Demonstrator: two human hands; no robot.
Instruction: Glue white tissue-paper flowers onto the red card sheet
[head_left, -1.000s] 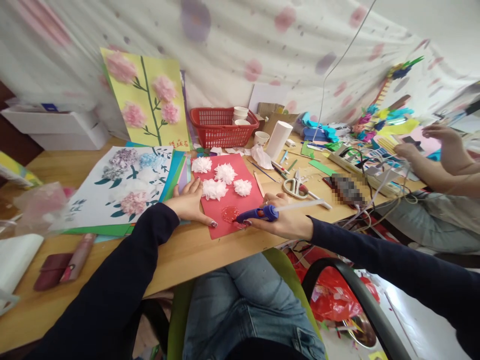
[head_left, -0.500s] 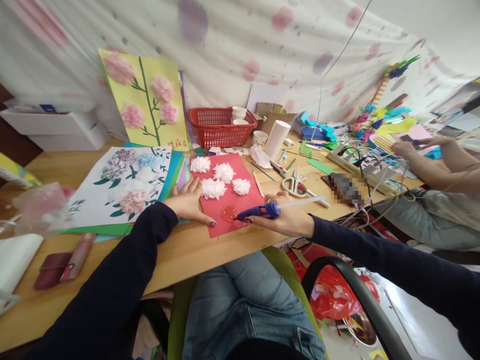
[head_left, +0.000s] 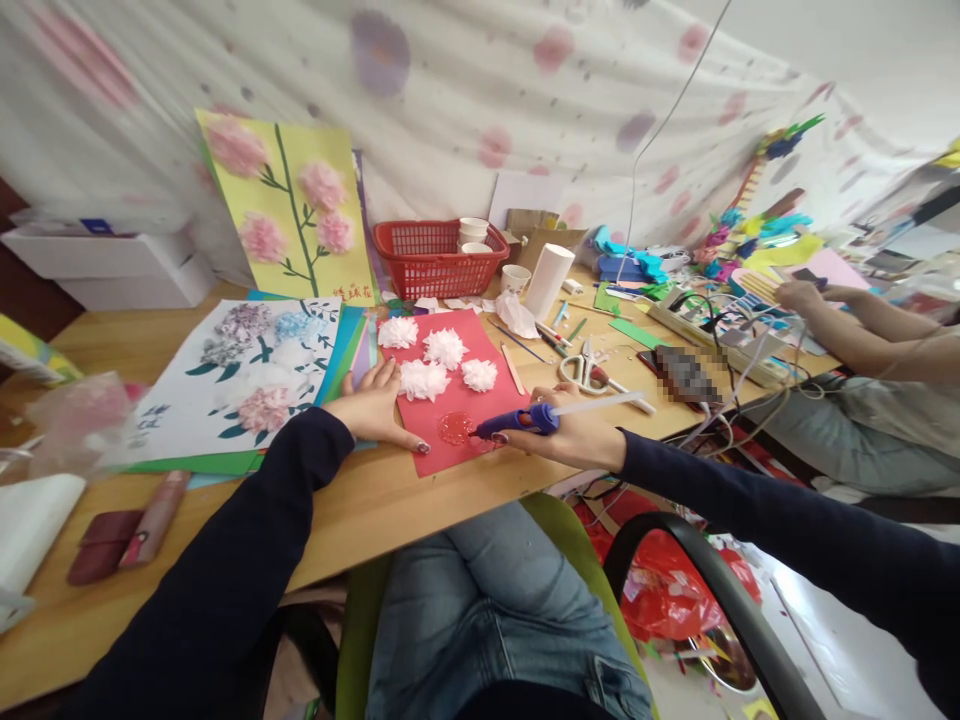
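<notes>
My right hand [head_left: 559, 440] is wrapped round a blue hot glue gun [head_left: 517, 422], a clear glue stick [head_left: 600, 403] poking out of its back end. The gun's nozzle points left, at a glossy patch of glue [head_left: 456, 428] on a red sheet of paper [head_left: 480, 330]. Several white paper flowers [head_left: 444, 348] lie on the upper part of the sheet. My left hand [head_left: 379, 408] presses on the sheet's left edge with thumb and fingers spread, holding nothing.
Flower artwork on white paper [head_left: 176, 380] lies at left over coloured sheets. Behind stand a yellow flower picture [head_left: 289, 200], a red basket [head_left: 439, 262] and a white paper roll [head_left: 550, 283]. Scissors [head_left: 585, 368], a phone [head_left: 686, 375] and a power strip [head_left: 712, 335] lie right, near another person's hands [head_left: 814, 290].
The glue gun's nozzle has shifted slightly over the glue patch. The left hand stays in place on the sheet, and the camera view has moved a little.
</notes>
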